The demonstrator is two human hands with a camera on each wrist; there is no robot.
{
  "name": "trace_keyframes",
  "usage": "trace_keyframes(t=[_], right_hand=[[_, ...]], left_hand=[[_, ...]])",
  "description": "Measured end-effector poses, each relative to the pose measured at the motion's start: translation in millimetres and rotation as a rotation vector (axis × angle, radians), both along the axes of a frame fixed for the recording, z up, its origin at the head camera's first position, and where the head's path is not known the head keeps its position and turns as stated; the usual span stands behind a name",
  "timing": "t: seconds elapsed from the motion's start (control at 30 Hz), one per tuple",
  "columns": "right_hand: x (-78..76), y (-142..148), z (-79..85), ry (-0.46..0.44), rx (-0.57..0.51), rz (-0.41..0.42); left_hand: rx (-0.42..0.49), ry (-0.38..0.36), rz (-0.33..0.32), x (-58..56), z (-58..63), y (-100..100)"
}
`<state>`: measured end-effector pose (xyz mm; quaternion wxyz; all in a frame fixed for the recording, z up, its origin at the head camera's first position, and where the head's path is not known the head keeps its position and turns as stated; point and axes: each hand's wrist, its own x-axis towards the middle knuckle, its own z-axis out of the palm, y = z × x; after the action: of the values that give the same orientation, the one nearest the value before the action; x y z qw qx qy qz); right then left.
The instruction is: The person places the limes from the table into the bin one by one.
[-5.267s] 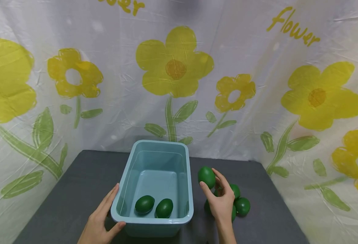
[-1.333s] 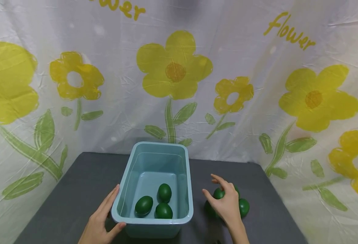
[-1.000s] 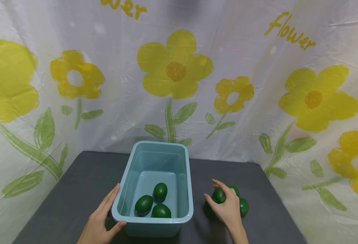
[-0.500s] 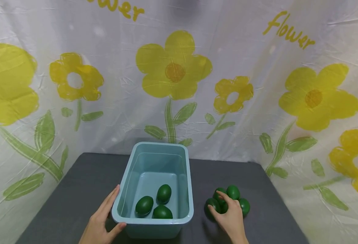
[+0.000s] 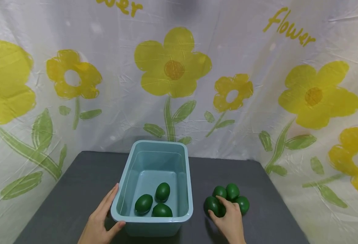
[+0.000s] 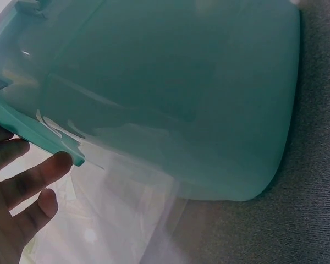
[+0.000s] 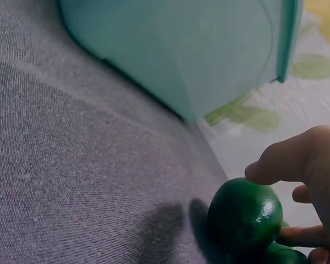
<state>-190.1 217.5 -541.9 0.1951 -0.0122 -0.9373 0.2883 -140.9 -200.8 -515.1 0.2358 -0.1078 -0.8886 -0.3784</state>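
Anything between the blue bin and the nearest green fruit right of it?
No, just bare grey cloth between the blue bin and that green fruit. Head view shows it; right wrist view agrees.

An upright, rectangular pale blue tub (image 5: 151, 220) holds three glossy green fruits (image 5: 143, 204) at its near end. Right of it sits a tight green cluster (image 5: 232, 191), one fruit (image 5: 210, 205) pinched by the right hand (image 5: 229, 221).

our left hand (image 5: 99, 220), bare, slender fingers (image 6: 32, 180) with rounded ends, our right hand (image 5: 228, 218), also bare, its smooth thumb (image 7: 290, 158) broad and blunt-tipped in our right wrist view
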Motion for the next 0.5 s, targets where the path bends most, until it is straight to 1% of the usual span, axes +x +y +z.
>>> trace_keyframes(t=[0.2, 0.4, 0.5], right_hand=[[-2.6, -1.6, -5.2, 0.025, 0.099, 0.016], [-6.9, -5.0, -12.9, 0.09, 0.182, 0.031], [-7.9, -7.0, -14.1, 0.098, 0.221, 0.035]], left_hand=[[-0.002, -0.006, 0.007, 0.5, 2.0, 0.4], [0.0, -0.016, 0.011, 1.3, 3.1, 1.7], [0.006, -0.017, 0.006, 1.4, 3.3, 1.8]])
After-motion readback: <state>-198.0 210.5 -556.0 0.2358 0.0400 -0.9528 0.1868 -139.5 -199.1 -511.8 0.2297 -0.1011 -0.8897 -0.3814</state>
